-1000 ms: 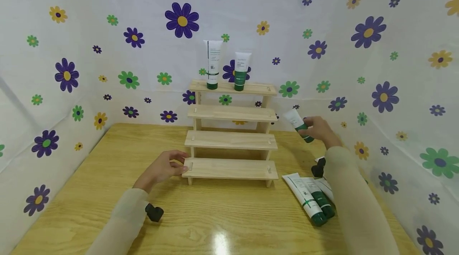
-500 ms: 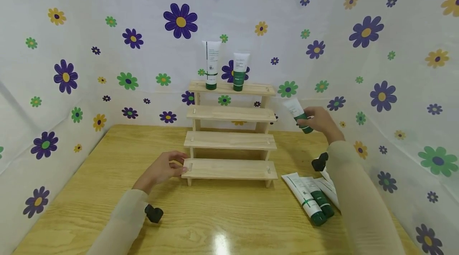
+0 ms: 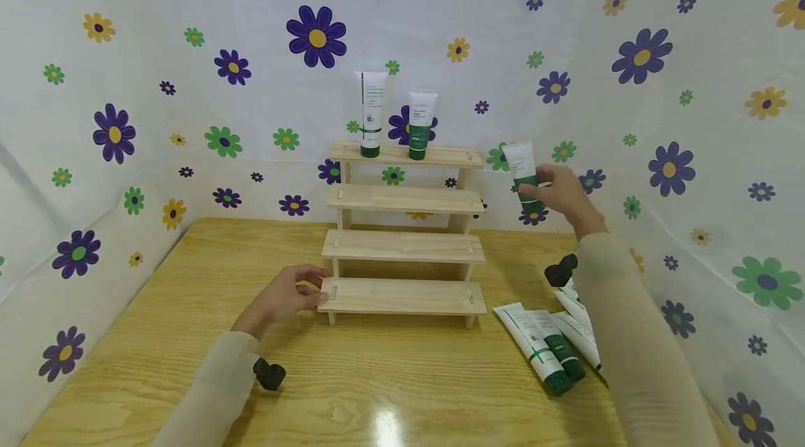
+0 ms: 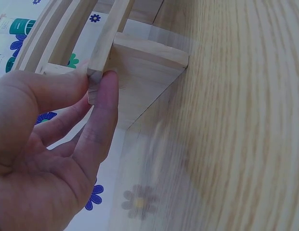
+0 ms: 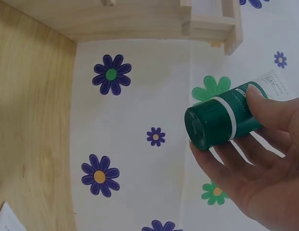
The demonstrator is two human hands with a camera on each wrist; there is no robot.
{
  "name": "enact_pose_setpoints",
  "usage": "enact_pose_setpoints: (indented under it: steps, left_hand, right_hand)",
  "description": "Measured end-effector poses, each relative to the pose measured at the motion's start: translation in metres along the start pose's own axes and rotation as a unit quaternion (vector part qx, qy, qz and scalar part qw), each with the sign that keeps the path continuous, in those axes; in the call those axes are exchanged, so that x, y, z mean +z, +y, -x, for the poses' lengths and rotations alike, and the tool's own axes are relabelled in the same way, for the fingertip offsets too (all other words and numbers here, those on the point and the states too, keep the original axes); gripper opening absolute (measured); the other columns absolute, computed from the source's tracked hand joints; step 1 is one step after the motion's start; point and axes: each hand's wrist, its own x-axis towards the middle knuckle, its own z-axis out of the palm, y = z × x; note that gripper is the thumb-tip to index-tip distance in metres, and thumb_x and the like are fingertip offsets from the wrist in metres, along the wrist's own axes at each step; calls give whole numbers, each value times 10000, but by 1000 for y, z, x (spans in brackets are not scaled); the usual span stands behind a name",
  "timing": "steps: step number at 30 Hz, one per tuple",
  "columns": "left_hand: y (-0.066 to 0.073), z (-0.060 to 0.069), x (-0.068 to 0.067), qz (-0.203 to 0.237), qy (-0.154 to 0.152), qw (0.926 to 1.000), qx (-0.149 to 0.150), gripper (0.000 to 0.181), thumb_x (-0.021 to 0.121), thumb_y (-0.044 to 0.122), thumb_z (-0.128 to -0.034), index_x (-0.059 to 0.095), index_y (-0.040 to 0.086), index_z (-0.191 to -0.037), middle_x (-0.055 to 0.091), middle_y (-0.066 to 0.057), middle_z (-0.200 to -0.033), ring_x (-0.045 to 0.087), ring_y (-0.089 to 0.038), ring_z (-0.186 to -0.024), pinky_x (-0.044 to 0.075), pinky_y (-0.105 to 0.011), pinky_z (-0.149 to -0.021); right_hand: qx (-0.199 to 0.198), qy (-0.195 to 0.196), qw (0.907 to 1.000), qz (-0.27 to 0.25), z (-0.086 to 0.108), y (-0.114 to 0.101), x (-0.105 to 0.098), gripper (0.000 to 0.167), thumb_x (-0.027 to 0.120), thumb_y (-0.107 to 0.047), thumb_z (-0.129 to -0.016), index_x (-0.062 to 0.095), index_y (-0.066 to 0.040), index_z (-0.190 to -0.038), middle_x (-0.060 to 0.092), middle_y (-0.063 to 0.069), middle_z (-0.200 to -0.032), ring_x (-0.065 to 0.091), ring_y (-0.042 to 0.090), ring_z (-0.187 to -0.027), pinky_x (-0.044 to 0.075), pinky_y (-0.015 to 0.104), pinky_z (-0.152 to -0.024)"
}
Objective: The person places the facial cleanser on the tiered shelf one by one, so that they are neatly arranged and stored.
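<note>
Right wrist, unlike head: cap face (image 5: 195,127); tube (image 5: 243,113) in right hand's (image 5: 260,178) pinch, shelf (image 3: 402,295) in left hand's (image 3: 283,299)

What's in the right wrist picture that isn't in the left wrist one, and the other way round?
Only the right wrist view: the right hand holding a tube, and the tip of another tube in the bottom left corner.

Only the left wrist view: the left hand pinching the rack, and two more tubes, partly cut off at the left edge.

Both: the rack, table and flowery cloth.
</note>
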Motion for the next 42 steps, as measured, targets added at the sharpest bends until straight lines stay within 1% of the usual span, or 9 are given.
enact_pose_setpoints:
  steps: [4, 8, 11, 18, 25, 30, 35, 42]
  left_hand:
    - [1, 0, 0, -8, -4, 10000, -5, 483, 711, 69, -971, 550, -37, -1413, 591, -250, -1284, 693, -184, -939, 636, -389, -809]
    - [1, 0, 0, -16, -9, 10000, 44, 482, 709, 70, -972, 549, -41, -1413, 589, -254, -1280, 692, -181, -933, 635, -379, -801]
    - [0, 0, 0, 2, -11, 10000, 66, 480, 711, 68, -970, 550, -45, -1408, 591, -253, -1267, 690, -180, -927, 637, -378, -793]
    - [-3, -1, 0, 13, -65, 9999, 77, 489, 712, 73, -970, 542, -50, -1411, 593, -252, -1262, 688, -181, -925, 637, -381, -791]
    - [-4, -2, -1, 30, -52, 10000, 52, 489, 712, 73, -971, 542, -45, -1414, 589, -254, -1271, 691, -180, -926, 638, -386, -800]
    - [-4, -3, -1, 35, -65, 10000, -3, 494, 717, 80, -969, 541, -43, -1414, 592, -248, -1271, 689, -179, -930, 637, -388, -804]
    - [-3, -2, -1, 64, -62, 10000, -12, 495, 715, 78, -969, 540, -44, -1416, 590, -246, -1279, 685, -181, -933, 635, -388, -809]
    - [-4, -4, -1, 19, -56, 10000, -3, 491, 717, 75, -968, 542, -48, -1409, 588, -252, -1273, 687, -183, -936, 639, -379, -803]
  right_hand:
    - [44, 32, 9999, -161, -2, -9, -3, 621, 605, -293, -1052, 405, 54, -1527, 474, 325, -1470, 563, 480, -1278, 481, 589, -1117]
    - [28, -8, 9990, -436, -3, -18, -5, 668, 606, -294, -1052, 346, 44, -1566, 442, 324, -1509, 549, 488, -1317, 474, 569, -1128]
    - [-7, -53, 9979, -651, -4, -24, -5, 671, 610, -278, -1051, 332, 33, -1576, 441, 307, -1518, 543, 476, -1330, 469, 562, -1138]
    - [24, -45, 9972, -741, -8, -38, -3, 616, 622, -306, -1045, 407, -25, -1549, 493, 240, -1512, 547, 419, -1339, 438, 573, -1168]
    - [-66, 113, 9978, -655, -12, -55, -2, 599, 622, -318, -1044, 429, -51, -1544, 522, 219, -1502, 558, 403, -1348, 402, 603, -1187]
    - [-150, 280, 9955, -888, -18, -64, 1, 591, 628, -278, -1043, 421, -52, -1549, 520, 214, -1518, 565, 401, -1349, 451, 571, -1158]
    - [-228, 557, 9906, -1228, -23, -73, 6, 591, 633, -219, -1040, 391, -44, -1549, 505, 217, -1537, 573, 393, -1336, 511, 522, -1110]
    - [-250, 738, 9870, -1404, -29, -83, 13, 585, 639, -198, -1034, 388, -43, -1540, 509, 219, -1529, 557, 380, -1362, 528, 493, -1098]
